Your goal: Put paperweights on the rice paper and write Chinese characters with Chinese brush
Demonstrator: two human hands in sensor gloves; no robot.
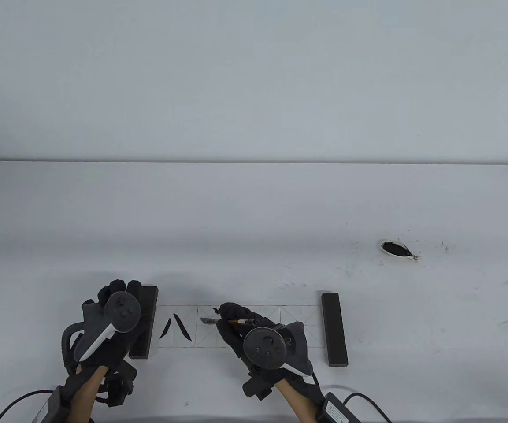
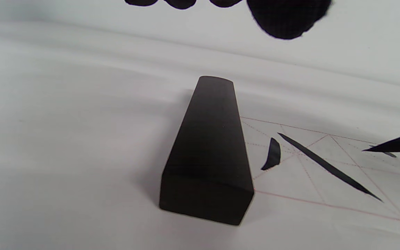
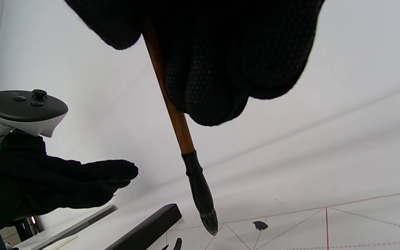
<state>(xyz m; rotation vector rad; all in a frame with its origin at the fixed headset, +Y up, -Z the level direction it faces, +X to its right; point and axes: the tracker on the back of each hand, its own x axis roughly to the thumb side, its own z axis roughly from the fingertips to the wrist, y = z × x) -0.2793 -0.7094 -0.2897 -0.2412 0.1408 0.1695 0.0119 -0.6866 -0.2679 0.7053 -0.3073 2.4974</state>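
Observation:
A strip of gridded rice paper point(image 1: 298, 324) lies near the table's front edge, with a dark paperweight bar on each end: left paperweight point(image 1: 150, 299), right paperweight point(image 1: 334, 328). Two black strokes point(image 1: 182, 327) fill the leftmost square. My right hand point(image 1: 231, 315) grips a brown-handled brush point(image 1: 236, 321), whose inked tip point(image 3: 208, 218) sits at the paper in the second square, beside a small fresh mark point(image 3: 260, 225). My left hand point(image 1: 119, 293) hovers with straight fingers over the left paperweight point(image 2: 210, 149), fingertips point(image 2: 283, 17) clear of it.
A small white ink dish point(image 1: 395, 249) holding black ink sits to the far right, with ink specks scattered around it on the white table. Cables trail from both wrists at the near edge.

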